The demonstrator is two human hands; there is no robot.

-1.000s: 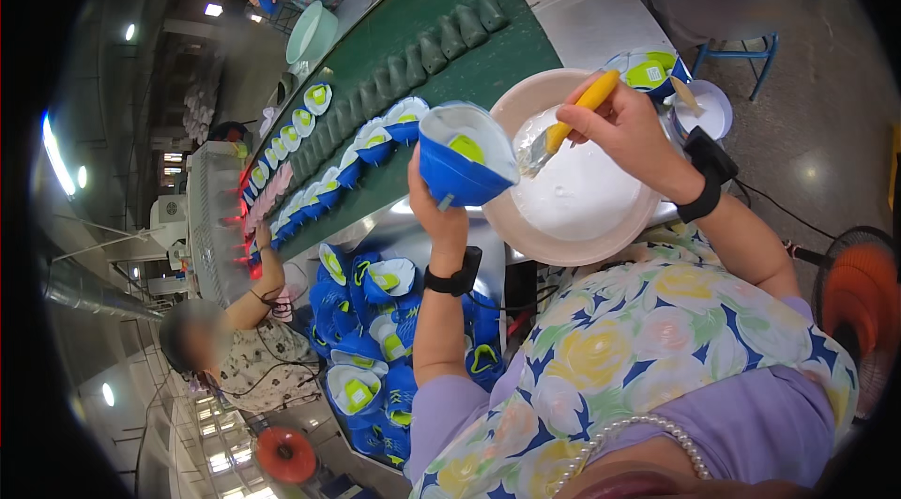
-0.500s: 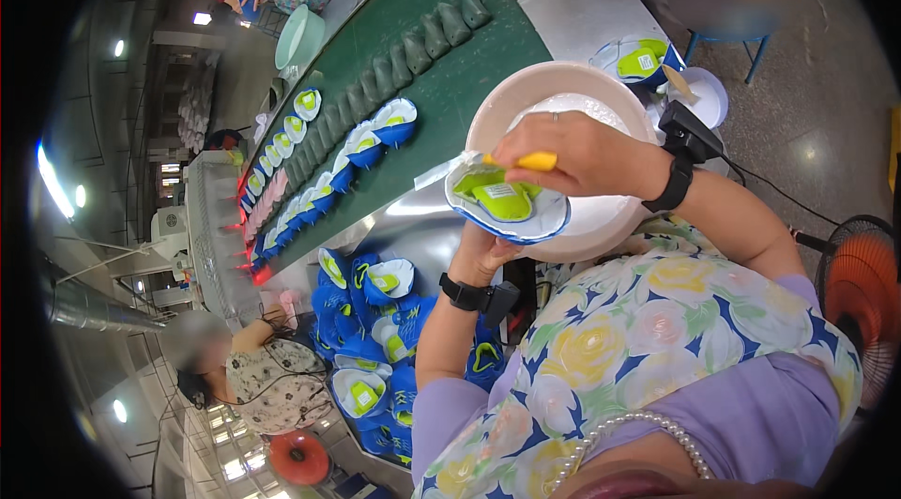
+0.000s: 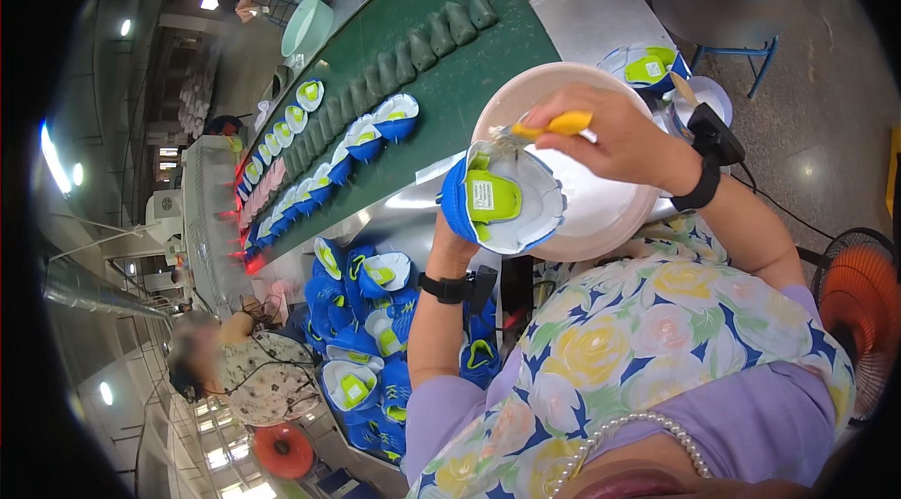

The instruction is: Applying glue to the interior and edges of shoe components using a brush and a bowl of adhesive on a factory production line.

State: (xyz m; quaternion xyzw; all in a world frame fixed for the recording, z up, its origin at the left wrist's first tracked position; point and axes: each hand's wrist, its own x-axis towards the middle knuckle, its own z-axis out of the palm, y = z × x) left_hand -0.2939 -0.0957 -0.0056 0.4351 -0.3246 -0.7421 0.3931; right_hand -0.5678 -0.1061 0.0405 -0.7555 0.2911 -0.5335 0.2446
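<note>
At pink basin (image 3: pixel 505 97), left hand (image 3: pixel 456 241) grips freshly tilted shoe upper (image 3: pixel 527 210); right hand (image 3: pixel 615 138) clutches brush (image 3: pixel 563 123), now at far rim, likely another stretch.

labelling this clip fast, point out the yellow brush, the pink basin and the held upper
yellow brush (image 3: pixel 568 122): head view, on its handle
pink basin (image 3: pixel 514 95): head view, on its inner wall
held upper (image 3: pixel 499 199): head view, on its green inside patch

shoe factory: beyond the left hand (image 3: pixel 454 238), a green belt (image 3: pixel 483 91) with uppers (image 3: pixel 395 129) and lasts (image 3: pixel 439 33); left of its wrist (image 3: pixel 447 263), heaped uppers (image 3: pixel 353 388).
</note>
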